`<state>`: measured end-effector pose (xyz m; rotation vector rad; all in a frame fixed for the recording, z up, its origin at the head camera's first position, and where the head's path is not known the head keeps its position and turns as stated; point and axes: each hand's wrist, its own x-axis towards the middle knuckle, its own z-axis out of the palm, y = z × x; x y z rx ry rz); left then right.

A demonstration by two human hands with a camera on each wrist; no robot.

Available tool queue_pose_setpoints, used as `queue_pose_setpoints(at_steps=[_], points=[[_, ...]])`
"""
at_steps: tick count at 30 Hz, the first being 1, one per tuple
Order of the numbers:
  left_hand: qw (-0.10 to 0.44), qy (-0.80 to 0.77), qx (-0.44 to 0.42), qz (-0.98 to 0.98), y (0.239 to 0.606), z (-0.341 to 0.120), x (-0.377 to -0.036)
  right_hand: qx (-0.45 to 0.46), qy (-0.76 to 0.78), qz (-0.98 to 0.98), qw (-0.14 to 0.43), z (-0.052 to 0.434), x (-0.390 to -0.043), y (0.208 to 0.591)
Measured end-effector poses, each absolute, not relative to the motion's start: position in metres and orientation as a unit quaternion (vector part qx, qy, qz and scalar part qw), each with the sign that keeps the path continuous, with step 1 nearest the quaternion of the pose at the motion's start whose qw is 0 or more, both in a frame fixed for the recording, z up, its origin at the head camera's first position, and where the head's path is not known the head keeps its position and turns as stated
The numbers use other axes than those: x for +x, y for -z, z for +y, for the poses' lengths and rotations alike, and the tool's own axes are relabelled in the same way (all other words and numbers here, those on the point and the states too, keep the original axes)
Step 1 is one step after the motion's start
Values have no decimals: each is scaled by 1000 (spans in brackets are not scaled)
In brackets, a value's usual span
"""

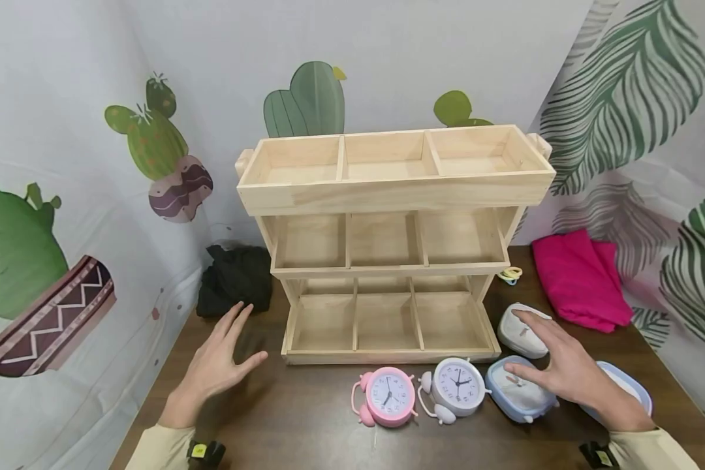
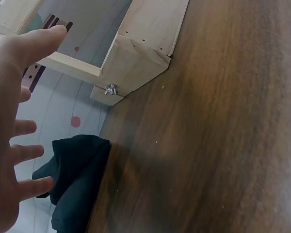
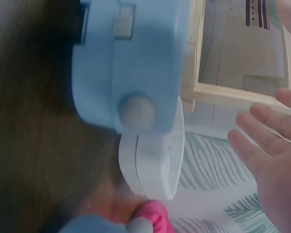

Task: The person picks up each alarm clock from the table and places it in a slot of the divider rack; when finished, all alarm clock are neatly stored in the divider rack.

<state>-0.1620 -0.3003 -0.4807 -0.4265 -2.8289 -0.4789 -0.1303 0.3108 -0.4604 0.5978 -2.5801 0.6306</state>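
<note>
As the head view has it, your left hand (image 1: 214,365) is spread near the black cloth (image 1: 233,277), your right hand (image 1: 572,365) spread above the blue desk clock (image 1: 519,391), white desk clock (image 1: 519,333) just beyond; pink twin-bell alarm clock (image 1: 390,397) sits before the wooden three-tier shelf (image 1: 396,196). Left wrist: your fingers straight, apart, cloth past them. Right wrist: your fingers extended, clear of both desk clocks
</note>
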Motion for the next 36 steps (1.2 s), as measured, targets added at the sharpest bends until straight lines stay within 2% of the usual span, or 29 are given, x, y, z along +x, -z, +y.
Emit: queue_pose_setpoints(at_steps=[7, 15, 28, 36], points=[[119, 194, -155, -961, 483, -293, -167, 236, -243, -920, 200, 301, -129, 462], [108, 236, -173, -950, 491, -287, -169, 253, -247, -922, 159, 289, -127, 465], [94, 297, -177, -933, 499, -280, -175, 326, -282, -887, 168, 271, -130, 478], [95, 348, -196, -912, 506, -272, -180, 320, -271, -893, 164, 261, -126, 483]])
